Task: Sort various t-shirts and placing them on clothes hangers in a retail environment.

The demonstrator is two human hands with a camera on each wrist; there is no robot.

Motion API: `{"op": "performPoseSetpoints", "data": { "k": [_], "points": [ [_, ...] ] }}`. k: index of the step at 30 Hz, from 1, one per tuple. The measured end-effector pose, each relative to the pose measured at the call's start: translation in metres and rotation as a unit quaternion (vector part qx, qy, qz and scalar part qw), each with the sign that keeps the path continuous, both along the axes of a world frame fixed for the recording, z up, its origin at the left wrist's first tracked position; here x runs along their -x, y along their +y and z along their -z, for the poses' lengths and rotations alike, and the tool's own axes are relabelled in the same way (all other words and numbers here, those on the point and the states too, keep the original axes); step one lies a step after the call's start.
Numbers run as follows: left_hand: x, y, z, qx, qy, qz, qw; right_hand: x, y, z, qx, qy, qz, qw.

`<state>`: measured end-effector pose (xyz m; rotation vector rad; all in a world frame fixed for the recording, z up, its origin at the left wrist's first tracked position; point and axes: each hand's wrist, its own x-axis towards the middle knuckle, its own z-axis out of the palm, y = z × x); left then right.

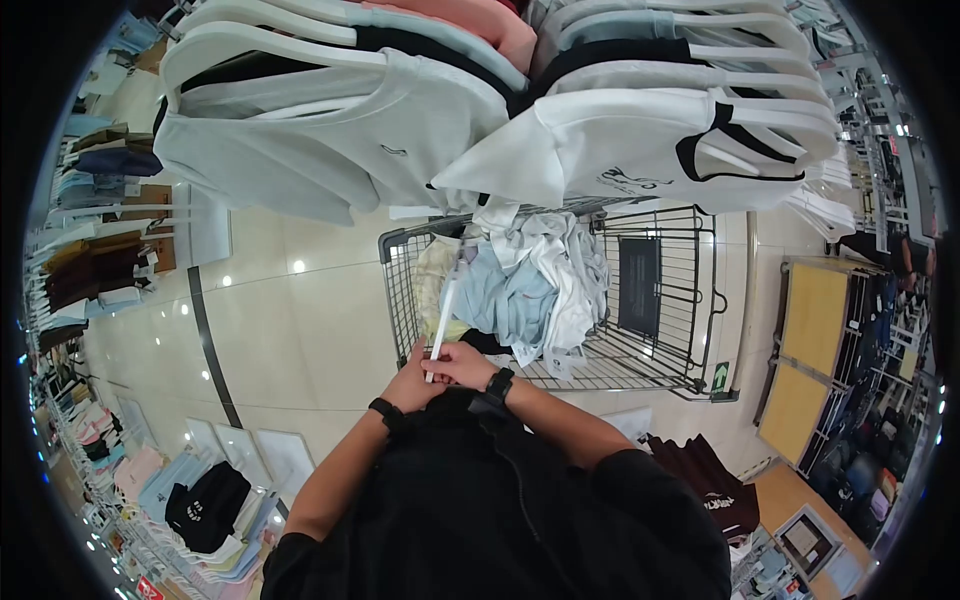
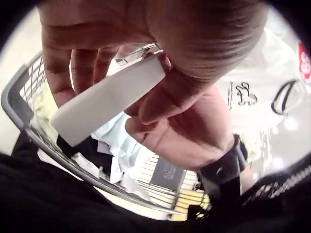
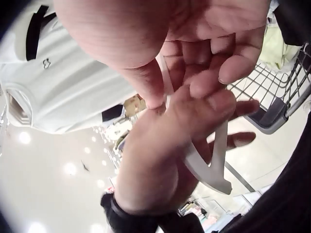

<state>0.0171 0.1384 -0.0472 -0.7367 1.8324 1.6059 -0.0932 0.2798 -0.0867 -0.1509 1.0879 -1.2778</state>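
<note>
A white plastic hanger (image 1: 441,325) stands nearly edge-on in the head view, with no garment seen on it. The left hand (image 1: 410,387) grips its lower part, and the right hand (image 1: 462,364) pinches it just beside. In the left wrist view the hanger's broad end (image 2: 109,99) passes between the left hand's (image 2: 146,29) thumb and fingers; the right hand (image 2: 187,131) is behind. The right wrist view has the right hand (image 3: 194,34) above, the left hand (image 3: 160,150) below and the angled hanger (image 3: 209,170) between them, partly covered by fingers.
A metal cart (image 1: 650,375) holds crumpled light blue clothes (image 1: 505,290), white clothes (image 1: 570,290) and pale yellow cloth (image 1: 432,275). White shirts (image 1: 330,150) on hangers fill the rack beyond it. Tiled floor (image 1: 290,330) lies left, with clothing racks and a wooden-panelled stand (image 1: 815,310) around.
</note>
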Motion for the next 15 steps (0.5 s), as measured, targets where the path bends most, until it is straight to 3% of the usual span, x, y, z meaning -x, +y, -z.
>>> {"op": "performPoseSetpoints", "data": {
  "k": [1, 2, 4, 6, 8, 10, 12, 14, 15],
  "points": [
    [-0.001, 0.006, 0.008, -0.024, 0.09, -0.045, 0.995, -0.001, 0.001, -0.007, -0.024, -0.005, 0.006, 1.0],
    [-0.004, 0.007, 0.015, -0.026, 0.087, -0.043, 0.995, 0.001, 0.003, -0.012, -0.025, -0.008, 0.008, 1.0],
    [0.012, 0.001, 0.007, -0.076, -0.082, -0.065, 0.992, 0.01, 0.009, -0.016, 0.036, 0.138, -0.042, 0.989],
    [0.007, -0.004, 0.013, -0.077, -0.105, -0.107, 0.986, 0.02, 0.023, -0.018, -0.036, 0.122, -0.04, 0.991],
    [-0.007, -0.015, 0.023, -0.108, -0.143, -0.131, 0.975, 0.02, 0.05, 0.049, -0.101, 0.226, 0.039, 0.968],
    [-0.009, -0.019, 0.009, -0.064, -0.131, -0.099, 0.984, 0.041, 0.084, 0.088, -0.267, 0.393, 0.119, 0.872],
    [-0.02, -0.026, 0.004, -0.052, -0.109, -0.076, 0.99, 0.055, 0.125, 0.155, -0.407, 0.456, 0.192, 0.768],
    [-0.031, -0.029, 0.001, -0.048, -0.092, -0.073, 0.992, 0.072, 0.154, 0.188, -0.508, 0.322, 0.153, 0.784],
    [-0.038, -0.03, 0.003, -0.029, -0.054, -0.054, 0.997, 0.075, 0.159, 0.192, -0.506, 0.321, 0.153, 0.786]
  ]
}}
